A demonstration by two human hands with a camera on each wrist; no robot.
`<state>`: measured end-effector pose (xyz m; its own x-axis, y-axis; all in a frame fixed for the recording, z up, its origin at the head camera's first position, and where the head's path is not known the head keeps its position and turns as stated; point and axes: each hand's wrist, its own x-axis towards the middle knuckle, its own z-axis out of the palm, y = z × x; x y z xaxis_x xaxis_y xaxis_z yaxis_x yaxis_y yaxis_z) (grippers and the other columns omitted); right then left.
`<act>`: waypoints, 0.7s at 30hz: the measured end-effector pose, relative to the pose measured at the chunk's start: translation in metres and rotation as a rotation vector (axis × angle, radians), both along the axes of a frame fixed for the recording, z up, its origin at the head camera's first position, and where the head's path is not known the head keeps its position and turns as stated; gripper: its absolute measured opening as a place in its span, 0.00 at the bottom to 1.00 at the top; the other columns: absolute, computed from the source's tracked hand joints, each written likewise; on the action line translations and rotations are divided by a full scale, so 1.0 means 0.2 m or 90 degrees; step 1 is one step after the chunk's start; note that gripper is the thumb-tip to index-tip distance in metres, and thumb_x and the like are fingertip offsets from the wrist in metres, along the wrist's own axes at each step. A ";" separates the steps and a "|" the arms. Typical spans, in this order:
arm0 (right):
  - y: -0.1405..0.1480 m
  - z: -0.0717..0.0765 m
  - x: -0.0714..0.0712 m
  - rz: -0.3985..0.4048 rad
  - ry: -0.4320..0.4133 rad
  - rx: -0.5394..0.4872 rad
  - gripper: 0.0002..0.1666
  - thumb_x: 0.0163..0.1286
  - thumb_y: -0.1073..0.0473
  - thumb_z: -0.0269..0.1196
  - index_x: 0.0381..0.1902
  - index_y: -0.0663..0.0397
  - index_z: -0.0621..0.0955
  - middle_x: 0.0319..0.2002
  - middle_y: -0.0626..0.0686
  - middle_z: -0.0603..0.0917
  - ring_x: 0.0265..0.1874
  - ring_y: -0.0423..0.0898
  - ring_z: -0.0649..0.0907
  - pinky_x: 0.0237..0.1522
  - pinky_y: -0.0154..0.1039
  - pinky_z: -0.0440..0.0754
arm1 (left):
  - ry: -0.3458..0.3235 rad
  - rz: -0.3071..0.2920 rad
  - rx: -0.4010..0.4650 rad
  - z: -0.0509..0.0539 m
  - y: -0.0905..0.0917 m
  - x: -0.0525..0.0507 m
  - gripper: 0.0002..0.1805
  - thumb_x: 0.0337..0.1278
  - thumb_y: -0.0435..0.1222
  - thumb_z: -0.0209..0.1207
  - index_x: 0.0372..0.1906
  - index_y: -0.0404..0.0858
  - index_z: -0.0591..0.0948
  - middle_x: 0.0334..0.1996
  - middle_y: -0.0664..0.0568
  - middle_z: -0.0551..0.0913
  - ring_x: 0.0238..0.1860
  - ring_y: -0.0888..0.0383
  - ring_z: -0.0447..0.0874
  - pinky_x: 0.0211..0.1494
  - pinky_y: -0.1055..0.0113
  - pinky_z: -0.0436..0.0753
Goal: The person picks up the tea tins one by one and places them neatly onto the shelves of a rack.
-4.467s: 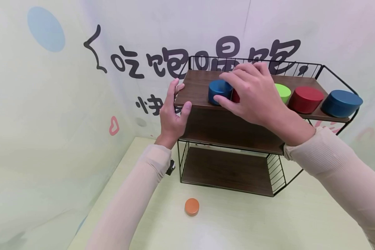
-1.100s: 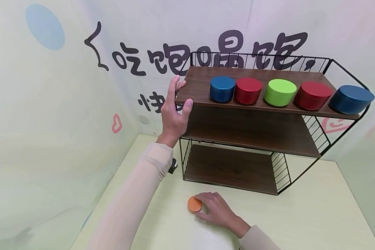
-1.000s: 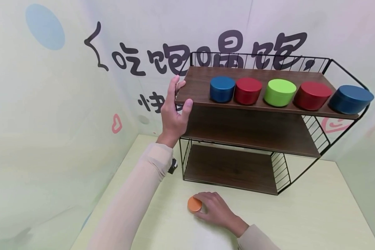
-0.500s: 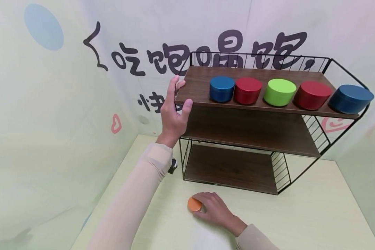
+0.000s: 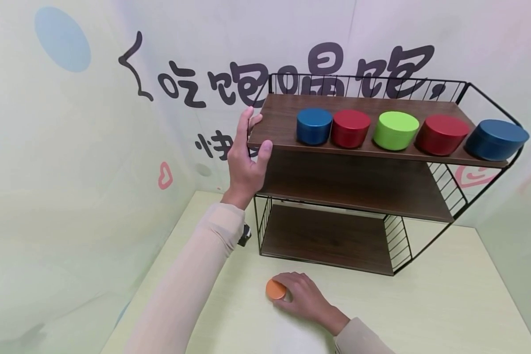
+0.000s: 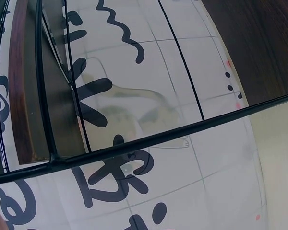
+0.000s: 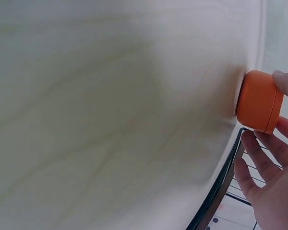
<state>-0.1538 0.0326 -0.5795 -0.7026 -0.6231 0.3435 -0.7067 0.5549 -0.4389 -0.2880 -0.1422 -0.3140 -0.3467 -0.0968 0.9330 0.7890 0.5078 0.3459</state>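
Observation:
My right hand (image 5: 303,297) pinches a small round orange tin (image 5: 275,289) on the table in front of the shelf rack. In the right wrist view the thumb and a finger touch opposite sides of this lidded tin (image 7: 257,101); the other fingers are spread below it. My left hand (image 5: 245,167) grips the top left corner of the rack (image 5: 354,184), thumb at the front edge and fingers around the side. Along the top shelf's front stand a blue tin (image 5: 314,126), a red tin (image 5: 350,129), a green tin (image 5: 396,130), another red tin (image 5: 442,134) and a larger blue tin (image 5: 496,140).
Brown boards in a black wire frame (image 6: 149,140) form the rack's tiers. The pale table (image 5: 451,295) extends before it and to both sides. Behind is a wall sheet (image 5: 168,142) with large black characters. A small black object (image 5: 245,235) shows beside the left wrist.
Several seconds ago my right hand was at the left blue tin on the top shelf; now it is down at the orange tin. Over the last second, both hands have hardly moved.

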 end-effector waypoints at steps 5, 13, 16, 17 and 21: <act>0.01 0.01 0.00 0.003 0.015 0.013 0.28 0.54 0.48 0.74 0.53 0.48 0.83 0.48 0.46 0.86 0.48 0.43 0.83 0.49 0.44 0.79 | -0.003 0.003 -0.001 0.00 0.00 0.00 0.38 0.67 0.57 0.48 0.70 0.34 0.67 0.59 0.45 0.81 0.61 0.55 0.77 0.54 0.61 0.76; 0.04 0.09 -0.03 0.014 0.062 0.027 0.27 0.52 0.47 0.75 0.50 0.48 0.84 0.46 0.45 0.87 0.46 0.43 0.84 0.48 0.43 0.79 | -0.006 0.001 -0.005 0.00 0.00 0.01 0.38 0.67 0.58 0.48 0.70 0.34 0.67 0.59 0.44 0.80 0.62 0.54 0.77 0.57 0.60 0.76; 0.06 0.13 -0.04 0.023 0.078 0.041 0.27 0.53 0.47 0.75 0.50 0.47 0.84 0.47 0.46 0.87 0.47 0.44 0.84 0.49 0.46 0.79 | -0.007 0.001 -0.005 0.00 0.00 0.01 0.38 0.67 0.58 0.48 0.69 0.34 0.66 0.59 0.43 0.80 0.62 0.54 0.77 0.57 0.60 0.76; 0.07 0.15 -0.04 0.027 0.082 0.046 0.27 0.54 0.47 0.74 0.51 0.47 0.84 0.47 0.46 0.87 0.48 0.44 0.84 0.50 0.46 0.79 | -0.007 0.001 -0.005 0.00 0.00 0.01 0.38 0.67 0.58 0.48 0.69 0.34 0.66 0.59 0.43 0.80 0.62 0.54 0.77 0.57 0.60 0.76; 0.09 0.22 -0.05 0.048 0.099 0.056 0.27 0.55 0.47 0.75 0.52 0.47 0.83 0.49 0.46 0.86 0.49 0.45 0.84 0.52 0.52 0.79 | -0.005 0.001 -0.006 0.00 0.00 0.01 0.38 0.67 0.58 0.47 0.69 0.34 0.66 0.59 0.43 0.80 0.62 0.55 0.77 0.54 0.60 0.77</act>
